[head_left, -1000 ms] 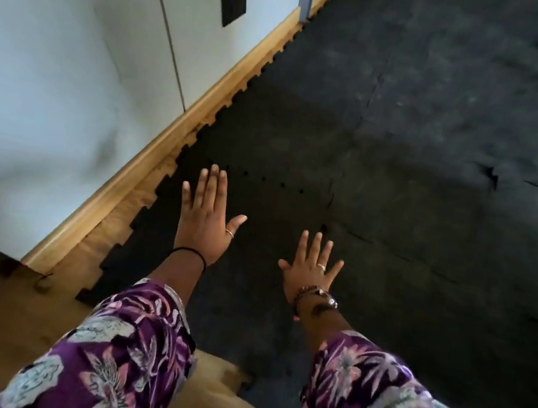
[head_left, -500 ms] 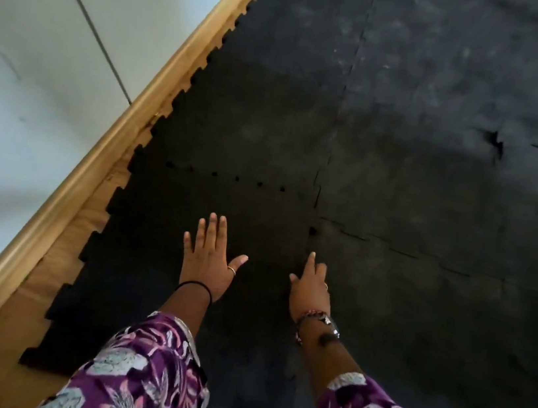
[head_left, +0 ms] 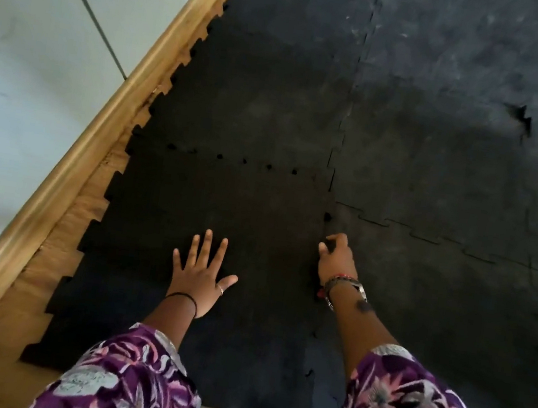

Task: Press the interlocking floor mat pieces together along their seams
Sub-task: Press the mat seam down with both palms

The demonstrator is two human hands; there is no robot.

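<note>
Black interlocking floor mat pieces cover the floor. The near left mat piece [head_left: 226,204] has toothed edges and small gaps along its far seam [head_left: 242,160]. My left hand [head_left: 200,272] lies flat on this piece, fingers spread, palm down. My right hand [head_left: 334,259] rests on the vertical seam [head_left: 328,217] between the near left piece and the near right mat piece [head_left: 435,313]. Its fingers are curled, fingertips down at the joint. A dark gap shows in the seam just beyond the fingertips.
A wooden skirting board [head_left: 98,131] and white wall [head_left: 21,65] run along the left. Bare wooden floor [head_left: 55,260] shows between skirting and the mat's toothed edge. A tear or lifted corner [head_left: 523,117] marks the far right mats. Purple floral sleeves cover both forearms.
My right hand went from flat with spread fingers to curled on the vertical seam. My left hand stayed flat. The view moved forward and tilted further down.
</note>
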